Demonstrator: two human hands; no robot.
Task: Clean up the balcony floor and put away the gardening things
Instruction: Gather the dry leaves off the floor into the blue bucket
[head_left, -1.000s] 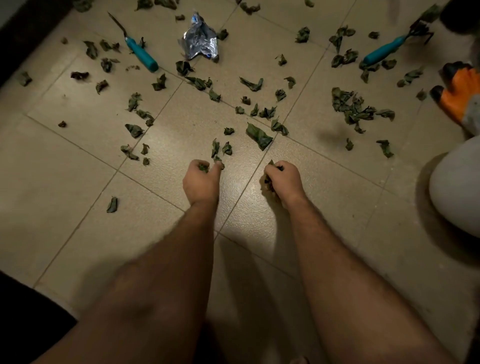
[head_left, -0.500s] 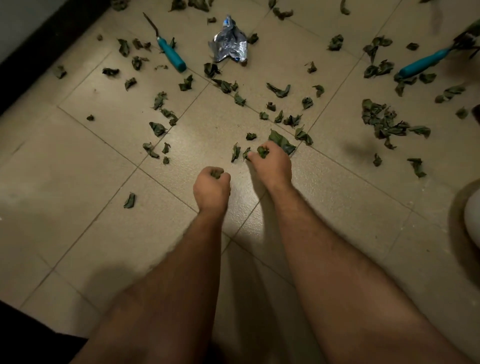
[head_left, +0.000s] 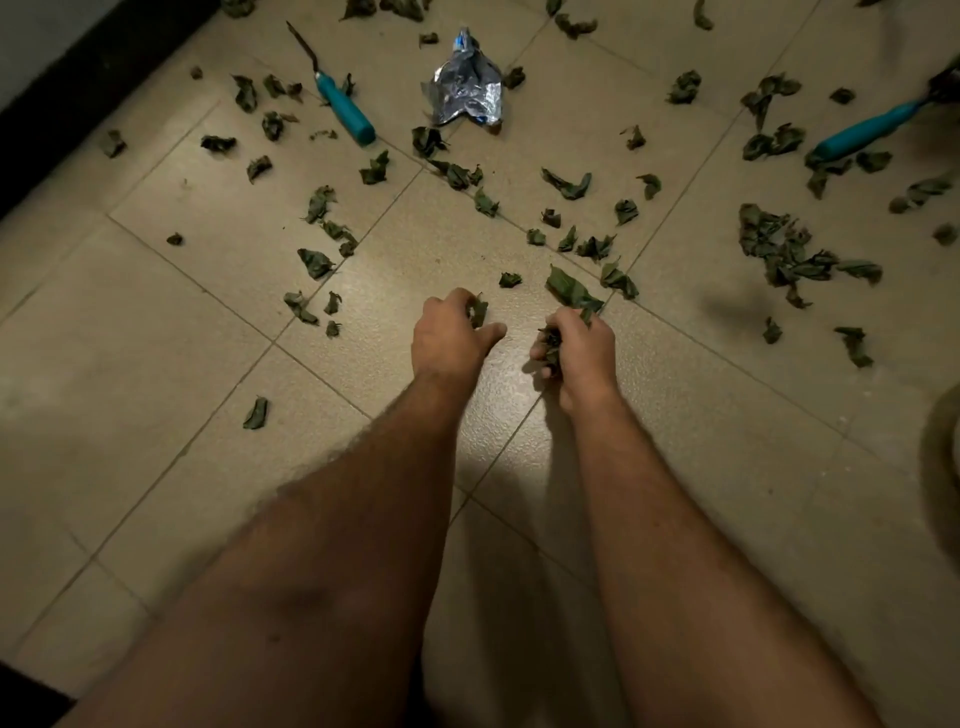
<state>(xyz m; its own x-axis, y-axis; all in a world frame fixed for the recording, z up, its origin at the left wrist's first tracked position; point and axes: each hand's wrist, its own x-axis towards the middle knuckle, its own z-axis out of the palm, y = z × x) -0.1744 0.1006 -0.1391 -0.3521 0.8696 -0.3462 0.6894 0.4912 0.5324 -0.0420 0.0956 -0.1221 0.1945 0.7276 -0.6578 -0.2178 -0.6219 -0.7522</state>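
Underfoot, beige tiled floor (head_left: 156, 364) with thin grout lines, filling almost the whole head view, with a dark band along the upper-left edge. Across its upper half, scattered wilted green leaves (head_left: 566, 187), thickest in a clump (head_left: 779, 249) at the right, thinner toward the left, a lone one (head_left: 256, 413) lying well apart nearer the camera. Two bare forearms reaching forward from the bottom edge, side by side. Left hand (head_left: 449, 338) low over the tile, fingers curled round a small leaf (head_left: 477, 312), thumb stretched out to the right. Right hand (head_left: 579, 351) just beside it, closed in a fist on a bunch of gathered leaves (head_left: 550, 343) poking out at the thumb side, knuckles touching a larger flat leaf (head_left: 569, 288) on the grout line. Farther off, crumpled silver foil wrapper (head_left: 467, 88) near the top centre. Left of that, a teal-handled hand tool (head_left: 345, 106) with a thin dark blade, lying slantwise. At the right edge, a second teal-handled tool (head_left: 867, 130), head blurred and cut off by the frame. Rounded dark shape at the lower right edge, too cropped to identify.
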